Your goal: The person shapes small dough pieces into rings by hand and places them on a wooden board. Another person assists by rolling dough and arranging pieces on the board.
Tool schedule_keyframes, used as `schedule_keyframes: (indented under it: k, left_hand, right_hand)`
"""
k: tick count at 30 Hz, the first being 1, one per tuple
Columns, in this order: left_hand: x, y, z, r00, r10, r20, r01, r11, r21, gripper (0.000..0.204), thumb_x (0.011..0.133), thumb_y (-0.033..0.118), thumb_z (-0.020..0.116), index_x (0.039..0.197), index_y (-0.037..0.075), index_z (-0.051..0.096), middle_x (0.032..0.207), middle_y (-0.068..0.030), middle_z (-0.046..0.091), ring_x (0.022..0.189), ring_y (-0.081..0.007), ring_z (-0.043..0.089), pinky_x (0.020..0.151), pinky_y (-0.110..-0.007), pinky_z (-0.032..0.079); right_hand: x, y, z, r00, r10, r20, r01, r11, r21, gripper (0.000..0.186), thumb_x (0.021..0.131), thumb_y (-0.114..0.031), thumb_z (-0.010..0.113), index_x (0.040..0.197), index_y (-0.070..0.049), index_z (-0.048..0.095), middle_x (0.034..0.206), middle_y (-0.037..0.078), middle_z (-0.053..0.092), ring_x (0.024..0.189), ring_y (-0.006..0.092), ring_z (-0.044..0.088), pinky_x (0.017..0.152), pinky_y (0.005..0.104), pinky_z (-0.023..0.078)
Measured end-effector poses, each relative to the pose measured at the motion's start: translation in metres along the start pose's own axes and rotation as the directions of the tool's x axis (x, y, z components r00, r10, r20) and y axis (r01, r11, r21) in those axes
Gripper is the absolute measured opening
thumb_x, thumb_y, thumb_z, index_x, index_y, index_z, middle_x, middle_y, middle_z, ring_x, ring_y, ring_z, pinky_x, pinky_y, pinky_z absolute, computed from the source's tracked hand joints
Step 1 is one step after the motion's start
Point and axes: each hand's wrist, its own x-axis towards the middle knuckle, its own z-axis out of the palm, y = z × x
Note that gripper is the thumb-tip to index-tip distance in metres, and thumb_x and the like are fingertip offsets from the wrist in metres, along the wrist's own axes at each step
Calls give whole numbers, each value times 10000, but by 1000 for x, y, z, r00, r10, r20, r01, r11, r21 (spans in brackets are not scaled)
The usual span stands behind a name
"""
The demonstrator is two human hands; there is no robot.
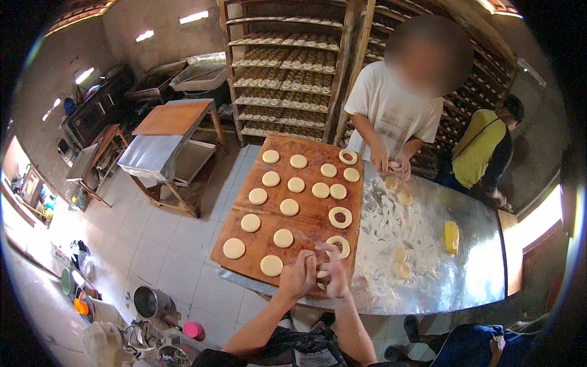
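Observation:
My left hand (pixel 298 274) and my right hand (pixel 334 275) meet over the near edge of a wooden board (pixel 309 215), both pinching one small piece of pale dough (pixel 320 274). The board carries several flat dough rounds (pixel 283 237) and three dough rings, one ring (pixel 338 246) lying just beyond my fingers. To the right, the metal table (pixel 465 269) is dusted with flour and holds a few dough lumps (pixel 400 263) and a yellow object (pixel 451 237).
Across the table a person in a white shirt (pixel 394 110) shapes dough with both hands. Another person in a yellow top (pixel 480 153) bends at the right. Wooden racks (pixel 284 67) filled with dough stand behind. Tables, pots and buckets sit on the tiled floor at left.

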Motion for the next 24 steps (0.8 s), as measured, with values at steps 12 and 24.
schedule_keyframes:
  k: [12, 24]
  left_hand:
    - [33, -25, -6, 983, -177, 46, 181, 979, -97, 305, 1021, 281, 497, 1210, 43, 492, 1014, -326, 621, 913, -510, 619, 779, -575, 489]
    - [3, -55, -17, 963, -219, 155, 53, 722, 690, 662, 822, 263, 715, 1410, 89, 466, 1133, -187, 522, 1033, -371, 536, 854, -507, 417]
  right_hand:
    - [34, -10, 29, 847, 479, -232, -453, 877, 159, 627, 1006, -475, 555, 1454, -73, 377, 1380, 157, 492, 1326, 325, 445, 1111, 416, 357]
    - [15, -1, 47, 851, 449, -273, -304, -3, -953, 921, 805, -357, 756, 1557, -203, 246, 1361, 240, 465, 1291, 436, 431, 1001, 620, 358]
